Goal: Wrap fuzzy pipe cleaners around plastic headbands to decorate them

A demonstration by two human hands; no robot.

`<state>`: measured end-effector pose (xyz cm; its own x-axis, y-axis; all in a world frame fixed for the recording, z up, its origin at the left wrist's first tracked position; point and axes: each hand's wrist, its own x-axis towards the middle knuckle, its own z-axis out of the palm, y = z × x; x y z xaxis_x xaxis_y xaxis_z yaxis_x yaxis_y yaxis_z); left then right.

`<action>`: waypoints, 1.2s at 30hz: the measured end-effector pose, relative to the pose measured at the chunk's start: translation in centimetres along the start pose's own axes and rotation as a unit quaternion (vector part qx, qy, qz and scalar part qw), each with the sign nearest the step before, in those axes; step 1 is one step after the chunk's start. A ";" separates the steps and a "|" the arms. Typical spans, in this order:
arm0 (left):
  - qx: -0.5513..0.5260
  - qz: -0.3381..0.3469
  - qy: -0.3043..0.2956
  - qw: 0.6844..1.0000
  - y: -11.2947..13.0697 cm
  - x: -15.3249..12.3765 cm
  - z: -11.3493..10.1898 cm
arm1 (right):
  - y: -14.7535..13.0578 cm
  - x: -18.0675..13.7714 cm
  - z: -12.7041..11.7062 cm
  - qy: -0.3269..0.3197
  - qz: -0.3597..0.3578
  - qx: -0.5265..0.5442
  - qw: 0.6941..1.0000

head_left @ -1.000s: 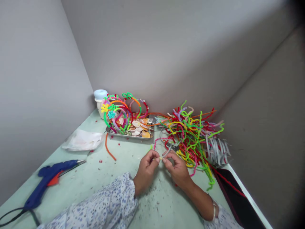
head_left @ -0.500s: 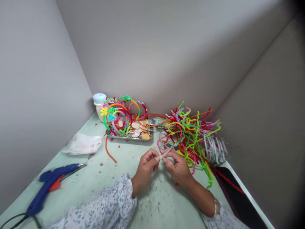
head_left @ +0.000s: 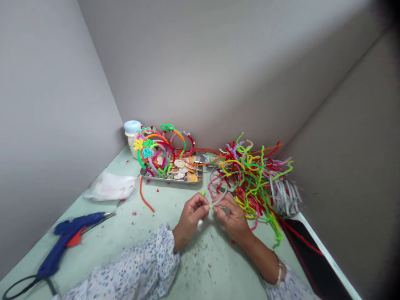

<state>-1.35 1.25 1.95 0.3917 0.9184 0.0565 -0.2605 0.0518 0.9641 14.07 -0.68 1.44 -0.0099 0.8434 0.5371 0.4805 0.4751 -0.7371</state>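
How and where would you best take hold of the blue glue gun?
Probably by the handle of the glue gun, from above and the near left. It angles that way, the orange trigger sits on its right where a grip would curl, and the metal nozzle points away.

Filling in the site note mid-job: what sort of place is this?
Probably a craft workstation in a walled corner: a glue gun and a heap of fuzzy pipe cleaners lie on the table, with colourful headbands towards the back.

curved grey band (head_left: 222,197) between fingers (head_left: 201,211)
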 end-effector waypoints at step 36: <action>0.161 0.087 -0.002 0.983 -0.6 -0.5 -0.4 | 0.6 -1.4 0.7 0.004 -0.011 0.030 0.999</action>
<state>-1.79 0.90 1.20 0.3704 0.9005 0.2278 -0.0307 -0.2332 0.9719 13.76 -1.39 -0.02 -0.0130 0.8312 0.5559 0.4275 0.5072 -0.7483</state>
